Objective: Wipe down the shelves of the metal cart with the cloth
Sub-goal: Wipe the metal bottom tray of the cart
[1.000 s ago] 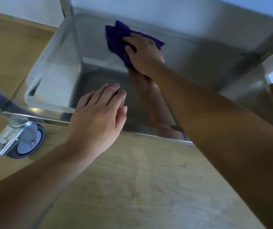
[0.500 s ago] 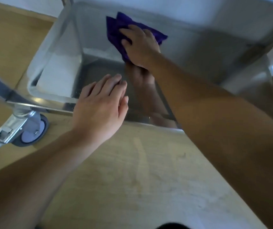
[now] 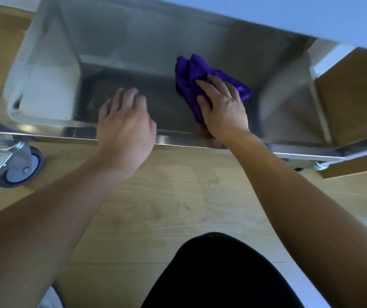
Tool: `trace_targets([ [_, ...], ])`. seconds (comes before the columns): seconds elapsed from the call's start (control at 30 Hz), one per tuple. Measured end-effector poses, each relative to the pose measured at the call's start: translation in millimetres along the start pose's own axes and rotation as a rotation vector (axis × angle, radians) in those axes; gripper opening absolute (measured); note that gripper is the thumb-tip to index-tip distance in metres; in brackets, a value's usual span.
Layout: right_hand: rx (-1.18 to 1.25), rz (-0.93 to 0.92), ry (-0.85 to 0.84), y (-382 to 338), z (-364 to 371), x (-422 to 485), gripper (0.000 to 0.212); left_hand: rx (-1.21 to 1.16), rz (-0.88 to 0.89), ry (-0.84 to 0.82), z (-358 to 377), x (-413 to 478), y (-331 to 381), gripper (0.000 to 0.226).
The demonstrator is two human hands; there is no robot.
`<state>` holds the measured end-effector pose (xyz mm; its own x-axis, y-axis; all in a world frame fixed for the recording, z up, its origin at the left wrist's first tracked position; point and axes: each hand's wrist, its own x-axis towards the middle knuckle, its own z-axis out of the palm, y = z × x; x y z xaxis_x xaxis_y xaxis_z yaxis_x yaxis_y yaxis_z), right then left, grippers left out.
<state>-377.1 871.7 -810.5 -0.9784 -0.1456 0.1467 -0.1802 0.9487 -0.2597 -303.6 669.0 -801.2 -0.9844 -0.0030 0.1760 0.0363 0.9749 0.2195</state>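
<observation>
The bottom shelf [image 3: 133,90] of the metal cart is a shiny steel tray low over the floor. A crumpled purple cloth [image 3: 197,78] lies on it right of centre. My right hand [image 3: 222,107] presses flat on the cloth with fingers spread, near the shelf's front rim [image 3: 67,132]. My left hand [image 3: 124,127] rests over the front rim with its fingers loosely bent above the shelf surface, holding nothing.
A grey caster wheel [image 3: 22,170] sits at the cart's front left corner, another caster [image 3: 307,165] at the front right. The upper shelf's edge [image 3: 311,18] overhangs at the top. Wooden floor [image 3: 178,207] lies below; my dark-clad knee [image 3: 218,274] is at the bottom.
My right hand has dragged the cloth from the far left part of the shelf toward the front and right. My left hand stays at the front rim; the view has tilted down.
</observation>
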Motion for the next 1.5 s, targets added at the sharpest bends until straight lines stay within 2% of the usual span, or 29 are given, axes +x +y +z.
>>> trace_targets([
  [0.2, -0.033, 0.173, 0.007, 92.7, -31.0, -24.2, 0.044, -0.069, 0.369, -0.011, 16.2, -6.5, 95.4, 0.032],
  [0.37, -0.048, 0.444, 0.024, 183.5, -68.7, -62.2, 0.051, -0.110, 0.371, 0.012, 31.4, -15.9, 101.1, 0.027],
  [0.5, -0.081, 0.518, 0.034, 166.3, -59.9, -62.3, 0.050, -0.168, 0.366, 0.036, 32.8, -17.9, 99.5, 0.024],
  [0.6, -0.053, 0.310, 0.057, 96.5, -35.5, -55.8, 0.057, -0.216, 0.344, -0.002, 29.9, -16.3, 95.0, 0.024],
  [0.67, -0.027, 0.158, 0.022, 53.6, -20.5, -57.6, 0.049, -0.213, 0.363, -0.043, 24.0, -15.3, 87.1, 0.029],
  [0.73, -0.008, 0.090, -0.018, 35.2, -18.4, -58.7, 0.045, -0.174, 0.366, -0.055, 14.2, -18.2, 73.6, 0.029],
  [0.9, -0.034, 0.151, 0.004, 81.6, -37.8, -75.0, 0.048, -0.041, 0.239, 0.005, -12.8, -42.3, 14.3, 0.025],
  [1.0, -0.064, 0.195, 0.049, 79.4, -40.4, -91.6, 0.049, -0.018, 0.144, 0.011, -23.8, -56.8, -14.6, 0.024],
  [1.1, -0.078, 0.084, 0.047, 28.5, -26.4, -90.0, 0.045, -0.032, 0.119, -0.003, -25.3, -65.4, -25.2, 0.023],
  [1.27, -0.072, -0.251, -0.071, -73.4, 2.6, -72.6, 0.048, -0.108, 0.080, 0.044, -24.2, -65.2, -28.4, 0.027],
  [1.37, -0.067, -0.306, -0.109, -60.8, 1.5, -60.1, 0.049, -0.102, 0.041, 0.063, -27.4, -69.5, -45.6, 0.023],
  [1.5, -0.065, -0.220, -0.088, -24.1, -6.7, -63.5, 0.047, -0.118, -0.043, 0.100, -36.2, -83.7, -76.3, 0.033],
])
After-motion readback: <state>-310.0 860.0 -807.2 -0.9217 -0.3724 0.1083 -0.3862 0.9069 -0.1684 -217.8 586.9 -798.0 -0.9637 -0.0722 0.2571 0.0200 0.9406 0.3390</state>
